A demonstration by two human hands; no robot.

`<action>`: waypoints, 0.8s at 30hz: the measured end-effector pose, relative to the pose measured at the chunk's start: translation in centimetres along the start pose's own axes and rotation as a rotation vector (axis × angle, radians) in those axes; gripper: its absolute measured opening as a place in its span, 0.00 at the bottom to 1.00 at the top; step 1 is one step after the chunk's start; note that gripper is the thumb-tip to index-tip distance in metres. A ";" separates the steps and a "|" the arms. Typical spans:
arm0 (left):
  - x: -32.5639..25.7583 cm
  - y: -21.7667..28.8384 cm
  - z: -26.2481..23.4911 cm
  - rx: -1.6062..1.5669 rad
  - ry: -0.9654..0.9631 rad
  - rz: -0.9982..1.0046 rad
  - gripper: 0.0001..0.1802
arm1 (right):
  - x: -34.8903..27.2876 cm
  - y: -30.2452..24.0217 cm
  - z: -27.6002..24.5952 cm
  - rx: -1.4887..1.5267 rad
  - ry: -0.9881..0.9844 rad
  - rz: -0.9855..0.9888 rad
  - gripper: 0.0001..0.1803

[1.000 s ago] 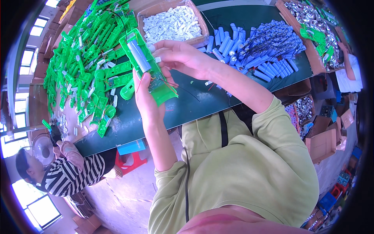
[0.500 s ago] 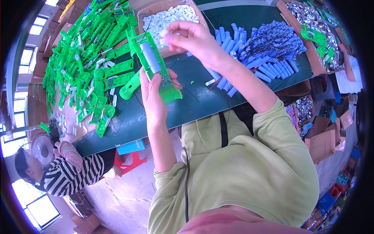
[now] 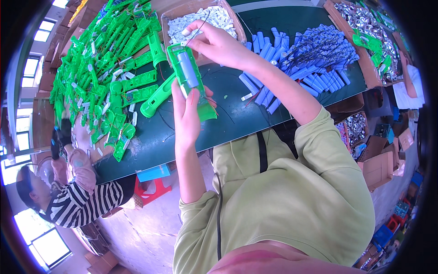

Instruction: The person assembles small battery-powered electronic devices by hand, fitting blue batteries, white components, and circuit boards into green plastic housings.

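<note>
My left hand (image 3: 186, 112) is closed around a long green plastic housing (image 3: 200, 84), which is held tilted above the table. A blue cylindrical battery (image 3: 187, 70) lies lengthwise in its hollow. A small circuit board with thin wires sits partly behind my left fingers at the lower end. At the housing's top end, my right hand (image 3: 212, 43) pinches a thin dark wire (image 3: 203, 21) that sticks up past the fingers. Something small and white shows by the right fingertips; its kind is unclear. Just left of my left hand lies a loose green housing (image 3: 157, 101).
Behind my hands stands a cardboard box (image 3: 241, 34) of small white parts. A heap of green housings (image 3: 132, 39) covers the table's left, and wired blue batteries (image 3: 315, 50) its right. A box of shiny round parts (image 3: 365, 23) stands far right. A person in stripes (image 3: 86, 201) works at left.
My left hand and the housing have shifted slightly right. My right hand has come down and left to the housing's top end, with the dark wire now showing upright at its fingers.
</note>
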State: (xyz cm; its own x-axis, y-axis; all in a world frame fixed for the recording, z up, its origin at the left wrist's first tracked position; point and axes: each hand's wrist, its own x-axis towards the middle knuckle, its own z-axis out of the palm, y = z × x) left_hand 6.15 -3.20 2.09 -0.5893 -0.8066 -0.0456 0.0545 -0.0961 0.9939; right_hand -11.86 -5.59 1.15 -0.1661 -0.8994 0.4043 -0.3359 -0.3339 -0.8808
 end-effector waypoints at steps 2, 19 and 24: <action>0.0 0.0 -0.5 0.029 0.000 -0.001 0.20 | 0.2 -0.8 -0.2 0.142 -0.072 0.073 0.15; -0.4 -0.2 -2.5 -0.161 -0.192 -0.102 0.23 | 1.0 0.2 0.7 0.431 -0.247 0.136 0.20; -0.7 -0.4 -2.2 -0.198 -0.207 -0.113 0.23 | 0.7 -0.8 0.8 0.362 -0.199 -0.055 0.22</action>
State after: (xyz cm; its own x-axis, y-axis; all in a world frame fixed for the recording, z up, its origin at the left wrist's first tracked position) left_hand 8.27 -3.89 1.52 -0.7513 -0.6502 -0.1127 0.1239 -0.3067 0.9437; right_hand -10.95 -6.21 1.90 0.0371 -0.9028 0.4285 0.0148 -0.4283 -0.9035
